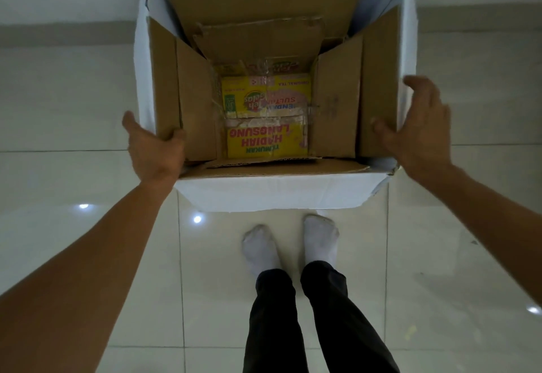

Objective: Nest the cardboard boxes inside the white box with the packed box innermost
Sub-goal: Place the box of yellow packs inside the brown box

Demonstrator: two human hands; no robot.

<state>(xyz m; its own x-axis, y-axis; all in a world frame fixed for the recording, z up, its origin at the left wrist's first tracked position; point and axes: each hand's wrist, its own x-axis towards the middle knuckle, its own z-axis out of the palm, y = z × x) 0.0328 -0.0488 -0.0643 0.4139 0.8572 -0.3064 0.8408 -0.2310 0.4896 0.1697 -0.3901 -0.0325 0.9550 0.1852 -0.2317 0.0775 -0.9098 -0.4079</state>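
Left hand (pixel 152 150) grips white box (pixel 272 193) near-left rim, fingers curled inside; right hand (pixel 422 129) open, spread at right wall, contact unclear. Brown cardboard boxes (pixel 196 100) nested inside, yellow packed box (pixel 267 120) innermost. Glossy white tile floor (pixel 88 255), wall behind; socked feet (pixel 290 243) just beside.

Yellow carton (pixel 265 126) innermost — upside-down print: "TEMUKAN HADIAH LANGSUNG", "ORIGINAL TEA".

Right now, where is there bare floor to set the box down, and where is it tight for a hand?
Bare tile floor lies left and right of the white box, and behind the socked feet. Inside it is crowded: nested cardboard flaps wall in the yellow packed box. The left hand grips the rim.
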